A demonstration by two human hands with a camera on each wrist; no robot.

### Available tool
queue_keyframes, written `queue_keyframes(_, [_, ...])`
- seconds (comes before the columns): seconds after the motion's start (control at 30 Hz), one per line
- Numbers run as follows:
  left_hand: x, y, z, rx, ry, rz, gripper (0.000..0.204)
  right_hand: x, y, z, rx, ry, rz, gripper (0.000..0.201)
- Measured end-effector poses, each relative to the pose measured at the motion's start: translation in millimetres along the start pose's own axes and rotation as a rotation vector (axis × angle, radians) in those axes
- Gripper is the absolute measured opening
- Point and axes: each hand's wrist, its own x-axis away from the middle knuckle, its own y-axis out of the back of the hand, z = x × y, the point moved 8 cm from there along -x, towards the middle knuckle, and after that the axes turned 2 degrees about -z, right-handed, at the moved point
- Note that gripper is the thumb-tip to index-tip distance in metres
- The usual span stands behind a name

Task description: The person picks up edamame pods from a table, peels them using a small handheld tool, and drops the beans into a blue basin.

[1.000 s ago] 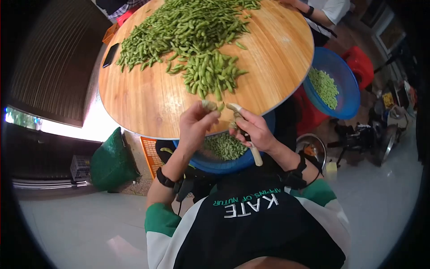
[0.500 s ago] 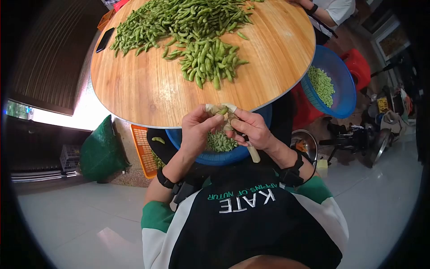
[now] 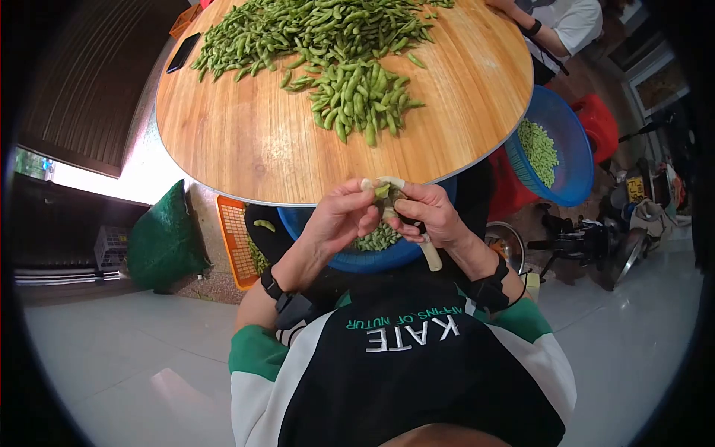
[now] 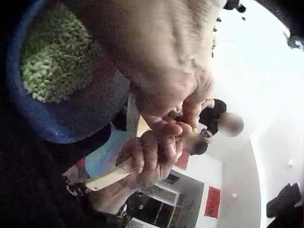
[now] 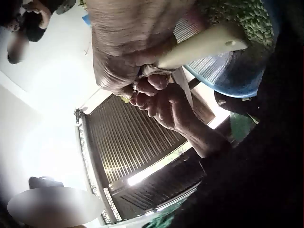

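Observation:
Above the blue basin at the table's near edge, both hands meet. My left hand pinches a green pod between thumb and index finger, both fingertips wrapped in pale covers. My right hand touches the pod's other side while its fingers curl round a pale-handled tool. That handle sticks out below the palm in the right wrist view; the tool's working end is hidden by the fingers. Shelled beans lie in the basin under the hands.
A heap of pods and a smaller pile lie on the round wooden table, with a phone at its left. Right stands another blue basin of beans; left, an orange basket and green sack. Someone sits across.
The left hand has gone from apart from the right to touching beside it, bringing a pod; its fingers now lie more spread. The pod looks more opened or flattened. The view has shifted slightly.

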Motion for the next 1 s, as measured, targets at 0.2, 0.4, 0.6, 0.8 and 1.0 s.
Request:
queue_keyframes(0.2, [27.4, -39.7, -41.4, -1.504, -0.832, -0.223, 0.018, 5.1, 5.7, -5.3, -0.041, -0.074, -0.07, 0.035])
queue_keyframes(0.4, [40.8, -75.3, -36.9, -1.943, -1.165, -0.148, 0.023, 6.9, 7.3, -10.7, -0.187, -0.163, -0.045, 0.036])
queue_keyframes(0.6, [25.5, -47.0, -45.0, -1.33, -0.762, -0.093, 0.015, 11.1, 4.7, -5.2, -0.202, -0.152, -0.015, 0.037])
queue_keyframes(0.8, [12.4, -16.6, -32.4, -0.983, -0.415, -0.155, 0.013, 12.3, 3.3, 4.5, 0.038, -0.096, -0.07, 0.038])
queue_keyframes(1.0, [7.4, -13.1, -16.4, -0.636, -0.445, -0.196, 0.017, 18.0, -5.6, 15.0, 0.666, 0.207, -0.182, 0.042])
